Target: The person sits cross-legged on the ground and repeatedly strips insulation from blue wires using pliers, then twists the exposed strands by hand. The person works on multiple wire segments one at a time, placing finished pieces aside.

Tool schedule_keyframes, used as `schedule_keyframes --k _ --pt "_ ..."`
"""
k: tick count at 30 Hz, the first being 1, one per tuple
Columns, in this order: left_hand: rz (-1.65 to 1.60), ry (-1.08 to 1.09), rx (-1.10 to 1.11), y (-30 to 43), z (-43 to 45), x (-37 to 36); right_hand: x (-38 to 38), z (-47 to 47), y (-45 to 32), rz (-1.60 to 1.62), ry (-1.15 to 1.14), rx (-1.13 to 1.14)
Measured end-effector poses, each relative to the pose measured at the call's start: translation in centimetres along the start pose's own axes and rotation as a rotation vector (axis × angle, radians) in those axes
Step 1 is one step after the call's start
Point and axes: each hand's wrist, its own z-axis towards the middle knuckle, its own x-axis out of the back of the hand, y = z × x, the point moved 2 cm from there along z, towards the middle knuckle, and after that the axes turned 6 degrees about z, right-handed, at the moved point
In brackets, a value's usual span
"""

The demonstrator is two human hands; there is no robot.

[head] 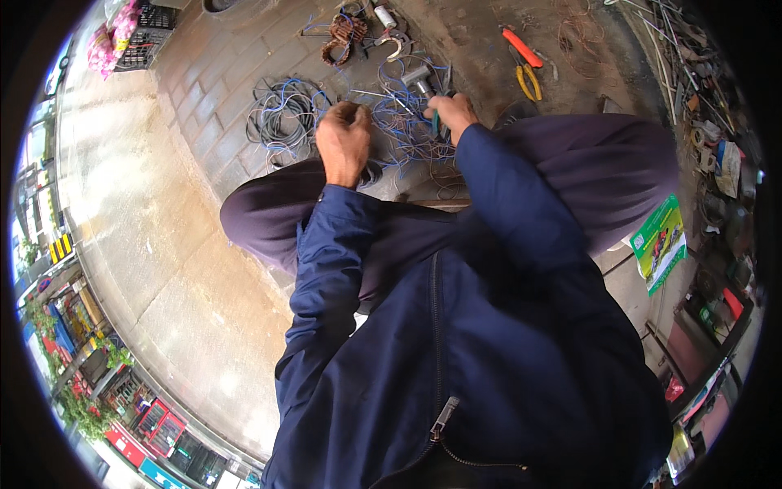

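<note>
My left hand [344, 136] is curled at the right edge of a coil of grey cable [282, 117]; whether it grips a wire I cannot tell. With my right hand [452, 113] I grip a dark green-handled tool [435, 123], its kind unclear. A metal hammer head [417, 78] lies just beyond that hand. Between and below the hands spreads a tangle of blue wires [400, 131]. Farther off are copper motor windings [348, 30], a white spool [385, 16] and a curved metal part [394, 46].
Yellow-handled pliers [528, 82] and an orange-red handled tool [522, 47] lie on the ground at the right. Thin copper wire [580, 40] is strewn beyond them. Scrap and rods [696, 67] line the right side. A black crate [143, 43] stands at the upper left.
</note>
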Motion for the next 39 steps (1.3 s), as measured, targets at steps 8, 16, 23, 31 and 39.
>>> schedule_keyframes --k 8,16,23,31,39 --pt "0.169 0.074 -0.322 4.8 1.8 3.5 8.6 11.6 -0.9 -0.770 0.292 -0.109" --pt "0.214 0.099 -0.434 6.6 3.3 5.7 9.7 9.7 1.1 -1.070 0.516 0.029" --pt "0.183 0.110 -0.402 5.9 4.0 6.6 9.4 8.8 1.4 -1.314 0.408 0.229" --pt "0.083 0.109 -0.348 4.5 4.1 6.7 9.4 9.1 1.5 -1.274 0.168 0.355" --pt "0.075 0.125 -0.390 4.7 4.0 7.2 10.0 11.2 1.0 -1.146 0.412 0.301"
